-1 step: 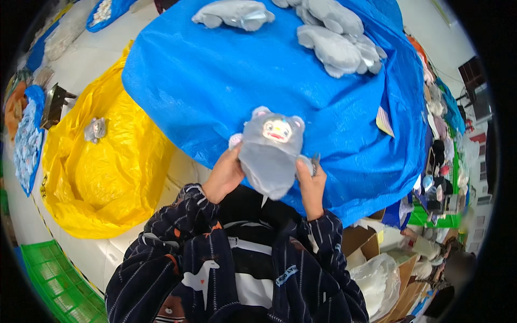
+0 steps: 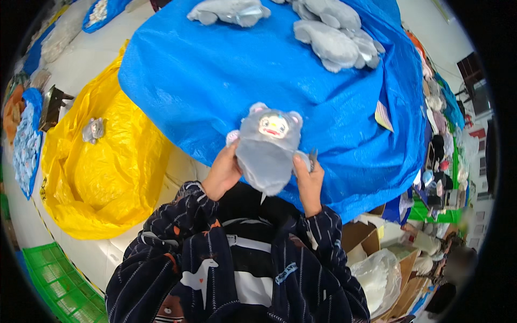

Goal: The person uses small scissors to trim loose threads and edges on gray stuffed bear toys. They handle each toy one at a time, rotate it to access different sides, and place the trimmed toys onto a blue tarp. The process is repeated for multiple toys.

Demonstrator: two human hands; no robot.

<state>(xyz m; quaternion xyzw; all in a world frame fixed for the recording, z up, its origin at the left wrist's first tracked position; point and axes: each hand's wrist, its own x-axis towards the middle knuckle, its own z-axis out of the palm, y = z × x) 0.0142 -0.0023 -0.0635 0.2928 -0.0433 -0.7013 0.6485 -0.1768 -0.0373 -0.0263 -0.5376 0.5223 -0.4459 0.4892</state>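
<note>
A grey plush toy (image 2: 267, 156) with round pink-lined ears and a pale, shiny face patch is held up over the near edge of the blue sheet (image 2: 194, 91). My left hand (image 2: 223, 171) is closed around its left side, by a small pink-tipped paw. On the other side, my right hand (image 2: 308, 180) pinches the toy's other paw between thumb and fingers. A small pointed metal tool (image 2: 313, 155), perhaps thread snips, sticks up from the right hand; its handle is hidden. A thin white strand hangs below the toy.
Several grey plush pieces (image 2: 328, 46) lie at the blue sheet's far side. On the left, a yellow sheet (image 2: 107, 188) bears one small grey toy (image 2: 93, 130). A green crate (image 2: 59, 280) stands at near left; a cardboard box (image 2: 360, 239) and clear plastic bag (image 2: 377, 280) are at near right.
The whole view has shifted slightly, so the sheet, the toy and my hands sit a little higher and further left. My grip on the plush toy looks the same.
</note>
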